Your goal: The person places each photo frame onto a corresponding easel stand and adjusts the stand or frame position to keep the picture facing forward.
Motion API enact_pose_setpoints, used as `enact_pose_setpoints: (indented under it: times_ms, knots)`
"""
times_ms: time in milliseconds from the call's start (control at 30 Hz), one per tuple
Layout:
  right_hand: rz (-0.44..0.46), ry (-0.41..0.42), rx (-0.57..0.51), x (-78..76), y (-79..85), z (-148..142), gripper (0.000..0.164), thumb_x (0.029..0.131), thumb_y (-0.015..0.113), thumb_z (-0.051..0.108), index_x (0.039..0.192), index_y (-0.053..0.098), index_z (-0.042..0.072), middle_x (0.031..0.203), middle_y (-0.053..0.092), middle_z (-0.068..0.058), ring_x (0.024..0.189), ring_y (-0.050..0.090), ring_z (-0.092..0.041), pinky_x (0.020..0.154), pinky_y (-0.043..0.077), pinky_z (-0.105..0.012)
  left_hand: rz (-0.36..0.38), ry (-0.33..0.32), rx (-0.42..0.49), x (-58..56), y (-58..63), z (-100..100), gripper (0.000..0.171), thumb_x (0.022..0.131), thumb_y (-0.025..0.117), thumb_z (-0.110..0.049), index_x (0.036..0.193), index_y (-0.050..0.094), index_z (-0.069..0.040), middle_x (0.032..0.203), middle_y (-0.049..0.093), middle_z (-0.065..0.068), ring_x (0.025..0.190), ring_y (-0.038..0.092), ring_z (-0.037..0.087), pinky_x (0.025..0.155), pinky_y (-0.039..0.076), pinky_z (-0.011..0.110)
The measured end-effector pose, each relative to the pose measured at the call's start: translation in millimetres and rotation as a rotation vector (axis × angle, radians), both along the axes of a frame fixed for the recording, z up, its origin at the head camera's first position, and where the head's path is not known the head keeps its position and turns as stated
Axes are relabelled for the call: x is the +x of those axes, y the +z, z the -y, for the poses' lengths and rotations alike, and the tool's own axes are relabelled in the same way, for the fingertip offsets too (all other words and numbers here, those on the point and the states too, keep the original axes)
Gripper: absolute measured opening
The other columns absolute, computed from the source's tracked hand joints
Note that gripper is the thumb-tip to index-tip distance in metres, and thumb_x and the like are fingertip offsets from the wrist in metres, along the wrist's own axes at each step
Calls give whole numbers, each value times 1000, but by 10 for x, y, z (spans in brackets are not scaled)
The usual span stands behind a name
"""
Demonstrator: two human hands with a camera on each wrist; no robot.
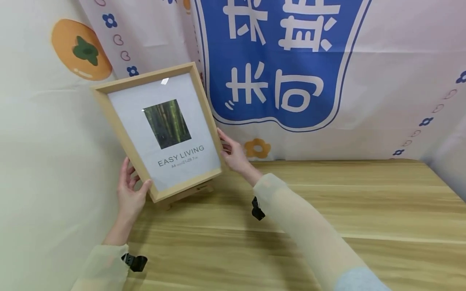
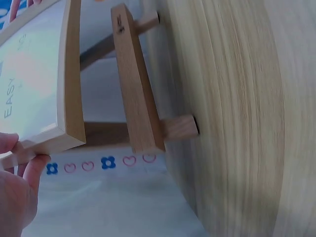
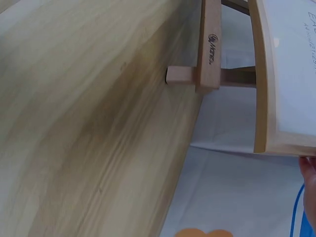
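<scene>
A light wooden picture frame (image 1: pixel 212 121) with a bamboo photo and the words "EASY LIVING" is held between both hands. My left hand (image 1: pixel 131 198) grips its lower left side, thumb on the front edge and fingers behind. On the opposite side, my right hand (image 1: pixel 234 155) holds the right edge near the lower corner. Behind and below the frame stands a small wooden easel (image 2: pixel 136 84), its crossbar and two legs showing in the left wrist view. A gap separates the frame's bottom edge from the easel's crossbar (image 3: pixel 210 47) in both wrist views.
The easel's feet stand on a wood-grain table (image 1: pixel 327 210), toward its back left corner. A white cloth (image 1: pixel 393 93) with a blue printed sign hangs along the back. A pale cloth wall (image 1: pixel 47 161) closes off the left side.
</scene>
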State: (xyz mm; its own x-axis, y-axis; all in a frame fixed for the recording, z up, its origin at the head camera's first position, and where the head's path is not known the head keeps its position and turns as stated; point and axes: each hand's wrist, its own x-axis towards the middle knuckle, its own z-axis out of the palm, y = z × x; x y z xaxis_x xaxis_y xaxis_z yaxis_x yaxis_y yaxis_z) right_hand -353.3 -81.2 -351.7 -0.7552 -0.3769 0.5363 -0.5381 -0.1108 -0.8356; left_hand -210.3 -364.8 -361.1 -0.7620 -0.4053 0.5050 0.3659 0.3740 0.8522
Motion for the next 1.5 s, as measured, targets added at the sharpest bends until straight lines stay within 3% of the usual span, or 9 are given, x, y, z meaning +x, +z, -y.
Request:
enact_pose_setpoints:
  times_ms: [233, 433, 600, 733, 900, 1100, 1500]
  knots:
    - [-28, -35, -1, -20, -113, 113, 75, 83, 47, -29, 149, 36, 4, 142, 44, -23, 118, 55, -37, 94, 51, -33, 9, 16, -14, -24, -75, 79, 97, 79, 58, 26, 155, 25, -24, 132, 45, 7, 100, 52, 13, 82, 49, 13]
    - [-62, -8, 14, -27, -188, 241, 75, 83, 47, -29, 149, 34, 3, 146, 41, -22, 123, 51, -35, 98, 48, -31, 8, 50, -2, 20, -142, 162, 96, 80, 57, 26, 154, 27, -25, 132, 46, 7, 99, 52, 12, 79, 49, 11]
    - [-85, -34, 139, -10, -244, 281, 76, 85, 50, -25, 151, 30, 6, 146, 40, -21, 118, 54, -36, 95, 50, -31, 14, 69, -14, 21, -189, 234, 95, 80, 56, 26, 154, 28, -26, 131, 46, 7, 100, 53, 12, 78, 49, 12]
    - [-70, -43, 254, 6, -271, 273, 82, 87, 51, -21, 155, 21, 14, 156, 28, -11, 129, 45, -31, 97, 49, -31, 41, 69, 9, -13, -234, 255, 95, 81, 56, 25, 154, 27, -27, 132, 44, 7, 102, 52, 14, 76, 50, 11]
    - [-75, -56, 313, 0, -279, 244, 86, 88, 50, -18, 157, 11, 17, 161, 14, 0, 136, 35, -23, 94, 50, -32, 43, 52, 16, -102, -273, 242, 94, 82, 57, 24, 155, 25, -27, 135, 43, 11, 105, 51, 16, 79, 50, 13]
    - [-80, -57, 361, -10, -288, 242, 88, 89, 50, -17, 157, 6, 16, 162, 9, -2, 142, 24, -21, 98, 46, -32, 36, 67, 10, -158, -308, 252, 93, 82, 57, 24, 155, 25, -24, 135, 44, 11, 105, 51, 16, 78, 50, 12]
    - [-48, -41, 382, -31, -308, 312, 91, 89, 49, -18, 157, 4, 21, 161, 11, -2, 143, 21, -22, 110, 35, -33, 54, 85, 11, -189, -336, 317, 92, 83, 54, 24, 155, 24, -25, 137, 44, 14, 108, 51, 19, 84, 49, 15]
